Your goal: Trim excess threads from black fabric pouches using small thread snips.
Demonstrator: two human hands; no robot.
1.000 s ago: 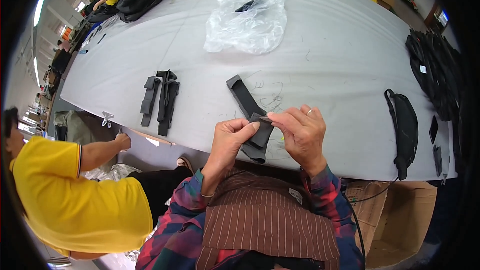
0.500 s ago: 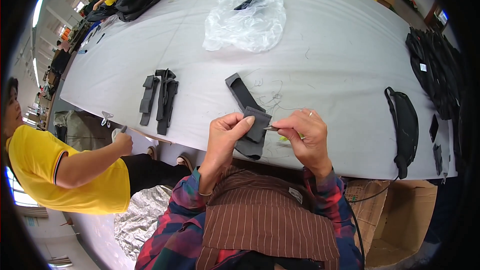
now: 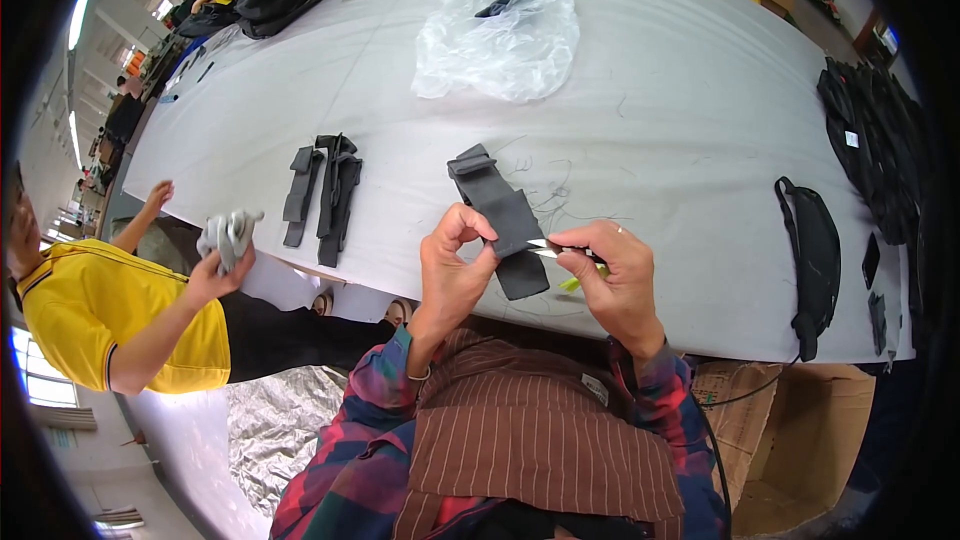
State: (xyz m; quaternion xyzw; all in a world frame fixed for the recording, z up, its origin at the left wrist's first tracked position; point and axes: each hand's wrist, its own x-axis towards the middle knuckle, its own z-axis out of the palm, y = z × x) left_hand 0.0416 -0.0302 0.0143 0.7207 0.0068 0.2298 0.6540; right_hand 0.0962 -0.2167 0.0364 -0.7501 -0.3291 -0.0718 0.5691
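My left hand [image 3: 452,268] pinches the edge of a dark grey fabric strap [image 3: 503,208] between thumb and fingers. The strap runs away from me over the table, with a folded loop at its far end and a lower flap near me. In my right hand [image 3: 612,275] is a pair of small thread snips [image 3: 541,247], its pale metal blades pointing left at the strap's right edge. Whether the blades touch the fabric I cannot tell. A bit of bright yellow-green shows under my right fingers. Loose dark threads [image 3: 552,192] lie just beyond the strap.
Folded dark straps [image 3: 338,202] lie to the left. A clear plastic bag [image 3: 497,45] is at the far middle. To the right are a black pouch [image 3: 815,260] and piled black bags [image 3: 868,155]. A person in yellow [image 3: 130,315] stands at left, holding a grey bundle [image 3: 230,237].
The strap has been turned and its upper part now lies flatter, with the loop showing. The snips' blades are more visible. The person at left has raised both hands, showing a grey bundle.
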